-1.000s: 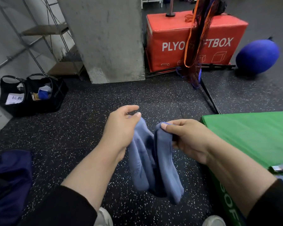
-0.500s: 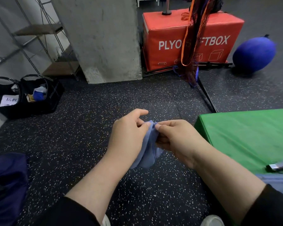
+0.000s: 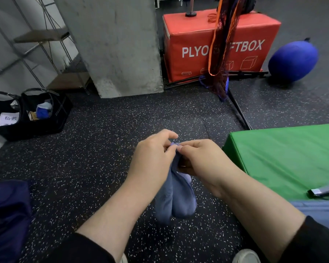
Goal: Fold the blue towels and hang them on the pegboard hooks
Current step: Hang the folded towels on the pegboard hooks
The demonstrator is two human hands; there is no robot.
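Note:
A small blue towel hangs folded between my two hands above the speckled black floor. My left hand pinches its top edge from the left. My right hand pinches the same edge from the right, fingertips meeting those of the left. The towel's folded halves droop below the hands. Another piece of blue cloth lies at the right edge beside the green mat. No pegboard or hooks are in view.
A green soft box stands at my right with a dark flat item on it. Ahead are a concrete pillar, a red plyo box, a hanging net, a blue ball. Black bags sit left, dark cloth lower left.
My hands came together, bringing the towel's two held corners to meet. The towel now hangs doubled below them instead of spread between the hands.

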